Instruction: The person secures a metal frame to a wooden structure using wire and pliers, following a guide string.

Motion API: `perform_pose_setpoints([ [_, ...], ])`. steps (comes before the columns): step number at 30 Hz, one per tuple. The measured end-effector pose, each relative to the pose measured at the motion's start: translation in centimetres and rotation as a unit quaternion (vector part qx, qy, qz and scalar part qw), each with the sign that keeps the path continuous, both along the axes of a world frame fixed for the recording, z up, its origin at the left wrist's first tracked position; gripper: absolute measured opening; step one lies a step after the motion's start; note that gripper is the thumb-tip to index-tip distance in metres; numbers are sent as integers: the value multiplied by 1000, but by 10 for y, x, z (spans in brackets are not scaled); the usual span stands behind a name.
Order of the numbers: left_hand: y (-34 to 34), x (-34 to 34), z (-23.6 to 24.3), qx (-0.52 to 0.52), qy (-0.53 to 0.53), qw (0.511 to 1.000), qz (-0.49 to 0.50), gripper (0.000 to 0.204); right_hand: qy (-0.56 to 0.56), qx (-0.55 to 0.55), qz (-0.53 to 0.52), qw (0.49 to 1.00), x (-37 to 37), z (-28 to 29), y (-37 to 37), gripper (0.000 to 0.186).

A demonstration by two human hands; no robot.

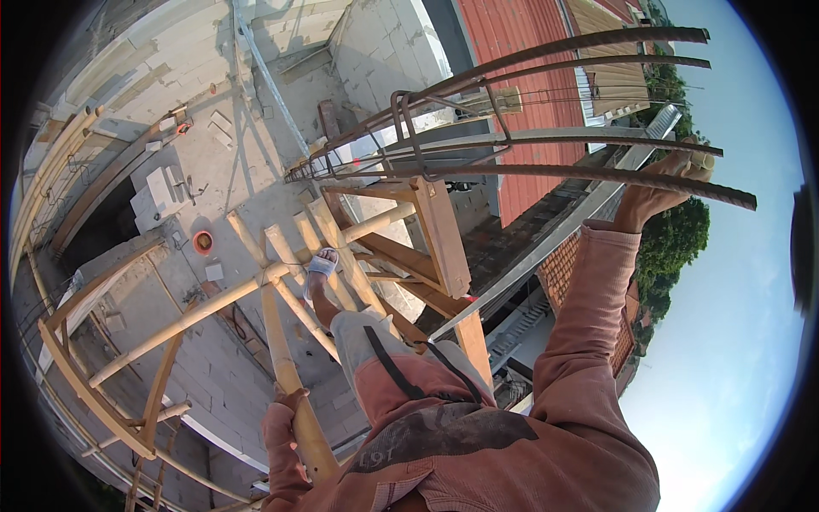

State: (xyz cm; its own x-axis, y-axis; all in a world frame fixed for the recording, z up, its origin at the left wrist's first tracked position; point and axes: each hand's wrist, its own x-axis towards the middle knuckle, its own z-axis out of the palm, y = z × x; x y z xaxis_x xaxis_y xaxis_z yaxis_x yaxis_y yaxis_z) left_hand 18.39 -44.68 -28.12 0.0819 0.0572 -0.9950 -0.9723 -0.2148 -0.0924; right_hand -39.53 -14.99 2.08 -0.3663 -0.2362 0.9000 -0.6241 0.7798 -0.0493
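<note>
My left hand is wrapped round a thick bamboo pole that rises beside my leg. My right arm is stretched far out to the upper right. There my right hand is closed among the free ends of several ribbed steel reinforcing bars, and the lowest bar crosses in front of the palm. A pale, short cylindrical piece shows at its fingers; its kind is unclear. Bent steel stirrups tie the bars together. My sandalled foot stands on bamboo poles laid side by side.
Bamboo scaffolding spans a drop to the lower floor. A timber frame stands right of my foot. Below lie an orange bucket and pale blocks. Block walls rise behind; a red metal roof lies beyond the bars.
</note>
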Motion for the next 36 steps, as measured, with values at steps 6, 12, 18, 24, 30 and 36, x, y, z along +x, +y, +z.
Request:
perform_pose_setpoints([
  [6,0,8,3,14,26,998,56,81,12,-5,-61,998,7,3,-16,35],
  [12,0,10,-2,15,13,1000,4,85,-11,-30,-53,998,5,1,-12,38],
  [18,7,28,-19,-21,7,999,35,64,-24,-36,-23,999,2,1,-1,42],
  [24,4,22,-18,-9,8,1000,23,65,-29,-28,28,999,8,-2,-13,43],
  [30,-1,14,-8,23,23,999,22,83,57,60,-51,995,11,4,-23,30],
  [36,2,23,-18,7,18,1000,12,82,3,39,-101,994,8,2,-11,37],
])
